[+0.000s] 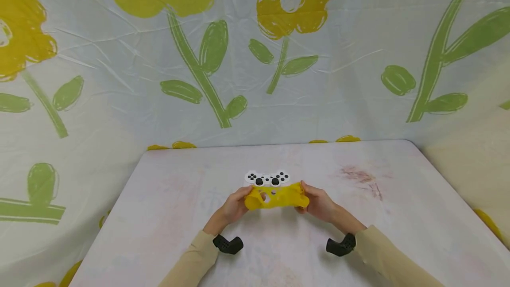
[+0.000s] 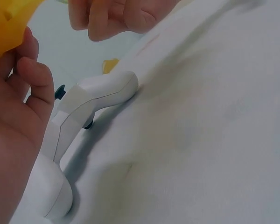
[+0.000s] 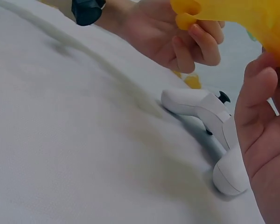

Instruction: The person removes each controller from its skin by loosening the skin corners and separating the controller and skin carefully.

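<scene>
A yellow silicone controller cover (image 1: pixel 279 196) is held up between both hands, its holes facing the head camera. My left hand (image 1: pixel 234 205) grips its left end, thumb on top and fingers curled beneath. At the other end my right hand (image 1: pixel 318 203) pinches the cover the same way. Just behind it, a white game controller (image 1: pixel 267 177) lies on the table with black sticks and buttons facing up; the cover overlaps its near side in the head view. Both wrist views show the white controller (image 2: pixel 98 93) resting on the table below the hands.
The pale table (image 1: pixel 167 216) has a reddish-brown smudge (image 1: pixel 360 176) at right. Behind and beside it hangs a white cloth (image 1: pixel 342 79) printed with yellow flowers. Black wrist devices (image 1: pixel 228 244) sit on both wrists by the beige sleeves.
</scene>
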`<state>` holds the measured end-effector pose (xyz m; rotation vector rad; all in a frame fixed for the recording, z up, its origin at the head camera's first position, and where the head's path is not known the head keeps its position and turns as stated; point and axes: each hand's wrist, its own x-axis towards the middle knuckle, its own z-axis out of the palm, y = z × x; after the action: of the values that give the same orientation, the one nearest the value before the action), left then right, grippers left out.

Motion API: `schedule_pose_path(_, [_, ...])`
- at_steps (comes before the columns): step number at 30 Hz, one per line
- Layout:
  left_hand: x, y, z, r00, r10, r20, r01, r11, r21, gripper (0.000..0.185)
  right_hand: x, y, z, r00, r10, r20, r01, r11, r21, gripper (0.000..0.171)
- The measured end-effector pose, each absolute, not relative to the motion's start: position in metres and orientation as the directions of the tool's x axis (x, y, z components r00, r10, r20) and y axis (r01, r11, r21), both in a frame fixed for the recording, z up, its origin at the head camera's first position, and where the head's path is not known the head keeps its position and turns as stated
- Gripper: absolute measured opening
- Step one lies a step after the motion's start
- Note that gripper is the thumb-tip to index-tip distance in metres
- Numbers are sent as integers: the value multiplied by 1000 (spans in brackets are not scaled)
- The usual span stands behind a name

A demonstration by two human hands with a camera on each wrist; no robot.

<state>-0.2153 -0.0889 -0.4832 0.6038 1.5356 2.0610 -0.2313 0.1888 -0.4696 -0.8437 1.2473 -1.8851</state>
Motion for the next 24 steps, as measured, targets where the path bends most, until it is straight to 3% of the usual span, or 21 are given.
schedule_pose_path(5, [-216,-88,-483,-772,628,97,-5,-159,987,29,-234,193,-473,-509,-845,164,182,-292,-939,39])
schedule_pose_path(9, [-215,-82,-478,-831,547,101,93,-41,995,34,-237,194,-478,-601,-796,72,117,-178,-977,32])
schedule_pose_path(13, [-210,-72,-472,-887,443,131,168,44,985,25,-239,194,-481,-667,-744,43,67,-117,-991,20])
schedule_pose_path(20, [-202,-61,-469,-948,266,174,215,132,968,17,-238,194,-483,-626,-770,127,-60,-114,-992,26])
schedule_pose_path(24, [-201,-60,-469,-960,234,155,190,134,973,22,-237,194,-483,-652,-746,140,-142,-61,-988,28])
